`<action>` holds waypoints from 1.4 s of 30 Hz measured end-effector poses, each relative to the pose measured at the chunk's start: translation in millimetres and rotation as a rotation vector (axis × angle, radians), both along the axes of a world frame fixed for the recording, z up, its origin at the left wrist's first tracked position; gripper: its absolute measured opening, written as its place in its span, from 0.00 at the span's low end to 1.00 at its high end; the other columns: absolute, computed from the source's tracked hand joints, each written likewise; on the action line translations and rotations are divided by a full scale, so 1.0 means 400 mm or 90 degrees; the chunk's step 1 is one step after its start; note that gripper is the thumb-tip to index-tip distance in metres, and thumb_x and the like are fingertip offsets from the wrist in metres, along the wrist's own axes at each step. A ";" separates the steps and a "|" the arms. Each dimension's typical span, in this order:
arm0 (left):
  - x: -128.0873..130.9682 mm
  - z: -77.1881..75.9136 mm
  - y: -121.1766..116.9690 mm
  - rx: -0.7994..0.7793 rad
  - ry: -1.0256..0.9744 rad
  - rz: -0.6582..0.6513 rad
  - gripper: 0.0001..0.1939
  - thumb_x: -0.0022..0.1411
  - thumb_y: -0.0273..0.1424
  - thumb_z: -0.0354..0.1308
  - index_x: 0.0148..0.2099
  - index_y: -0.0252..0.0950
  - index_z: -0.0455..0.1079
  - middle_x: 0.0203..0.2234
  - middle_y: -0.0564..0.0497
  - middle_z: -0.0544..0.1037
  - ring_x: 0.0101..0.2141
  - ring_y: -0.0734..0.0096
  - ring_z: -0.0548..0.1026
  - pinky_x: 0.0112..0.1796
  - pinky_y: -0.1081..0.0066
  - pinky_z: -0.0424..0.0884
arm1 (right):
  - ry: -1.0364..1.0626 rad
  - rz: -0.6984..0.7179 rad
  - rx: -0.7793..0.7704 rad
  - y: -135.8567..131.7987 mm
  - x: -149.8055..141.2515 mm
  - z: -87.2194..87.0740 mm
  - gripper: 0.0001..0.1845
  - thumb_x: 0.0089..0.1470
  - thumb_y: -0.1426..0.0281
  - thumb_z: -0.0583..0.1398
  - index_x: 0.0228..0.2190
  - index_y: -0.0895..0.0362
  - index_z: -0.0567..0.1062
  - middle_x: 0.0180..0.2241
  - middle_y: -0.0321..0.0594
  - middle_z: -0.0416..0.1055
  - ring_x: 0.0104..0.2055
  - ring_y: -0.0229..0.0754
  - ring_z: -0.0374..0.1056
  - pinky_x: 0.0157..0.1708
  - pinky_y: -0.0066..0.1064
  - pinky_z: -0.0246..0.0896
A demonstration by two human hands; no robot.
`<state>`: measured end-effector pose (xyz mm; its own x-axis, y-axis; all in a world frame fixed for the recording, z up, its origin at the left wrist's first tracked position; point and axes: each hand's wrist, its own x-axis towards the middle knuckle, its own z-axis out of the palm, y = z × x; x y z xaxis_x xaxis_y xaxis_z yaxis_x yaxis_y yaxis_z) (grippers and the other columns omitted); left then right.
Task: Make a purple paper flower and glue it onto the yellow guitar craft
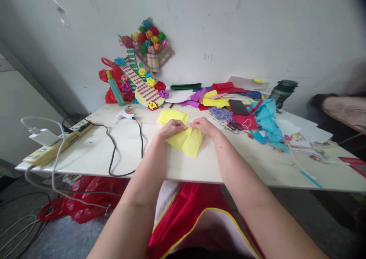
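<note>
Between both hands hangs a thin piece of yellow crepe paper, pinched at its upper edge and creased down the middle. My left hand has its fingers closed on the paper's upper left side. Thumb and forefinger of my right hand pinch the same edge, close to the left fingertips. Just behind my left hand, another yellow crepe paper piece lies on the white table.
On the left are a glue gun with a black cord and a power strip. Paper-flower crafts stand at the back. Rightward lie coloured papers, purple yarn, scissors, a phone and a dark bottle.
</note>
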<state>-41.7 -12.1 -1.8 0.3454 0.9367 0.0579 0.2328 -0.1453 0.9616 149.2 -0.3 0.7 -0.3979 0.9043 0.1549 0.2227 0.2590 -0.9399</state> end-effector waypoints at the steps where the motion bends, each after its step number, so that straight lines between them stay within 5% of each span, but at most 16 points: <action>1: 0.000 0.001 0.000 0.004 -0.011 0.014 0.19 0.41 0.43 0.65 0.24 0.32 0.66 0.16 0.57 0.65 0.18 0.82 0.60 0.19 0.78 0.54 | 0.023 -0.009 -0.008 0.000 0.002 0.000 0.19 0.37 0.57 0.64 0.15 0.59 0.67 0.13 0.29 0.59 0.18 0.31 0.54 0.19 0.25 0.48; 9: 0.000 -0.001 0.006 0.010 -0.139 0.135 0.20 0.41 0.44 0.66 0.27 0.34 0.65 0.17 0.57 0.67 0.17 0.80 0.63 0.19 0.77 0.56 | 0.270 -0.145 -0.163 0.022 0.013 -0.003 0.20 0.43 0.52 0.62 0.25 0.58 0.72 0.18 0.37 0.71 0.18 0.37 0.64 0.17 0.27 0.57; 19: 0.022 -0.018 0.022 0.041 -0.284 0.180 0.20 0.40 0.43 0.67 0.28 0.34 0.66 0.20 0.55 0.70 0.20 0.79 0.66 0.23 0.76 0.61 | 0.345 0.016 -0.268 0.013 -0.016 -0.020 0.15 0.41 0.65 0.66 0.32 0.60 0.75 0.30 0.45 0.78 0.34 0.45 0.74 0.34 0.33 0.68; 33: 0.028 -0.022 0.016 0.093 -0.216 0.162 0.18 0.42 0.42 0.66 0.25 0.34 0.65 0.18 0.56 0.65 0.20 0.81 0.60 0.22 0.77 0.55 | 0.310 -0.076 -0.270 0.002 -0.031 -0.014 0.12 0.34 0.76 0.68 0.27 0.61 0.76 0.25 0.42 0.77 0.30 0.45 0.74 0.35 0.34 0.69; 42: 0.017 -0.040 0.029 0.059 -0.133 0.141 0.20 0.46 0.46 0.63 0.25 0.34 0.64 0.17 0.56 0.64 0.18 0.80 0.60 0.21 0.77 0.55 | 0.259 -0.036 -0.241 0.000 -0.031 -0.016 0.14 0.31 0.78 0.67 0.27 0.61 0.76 0.26 0.41 0.77 0.29 0.41 0.72 0.34 0.31 0.69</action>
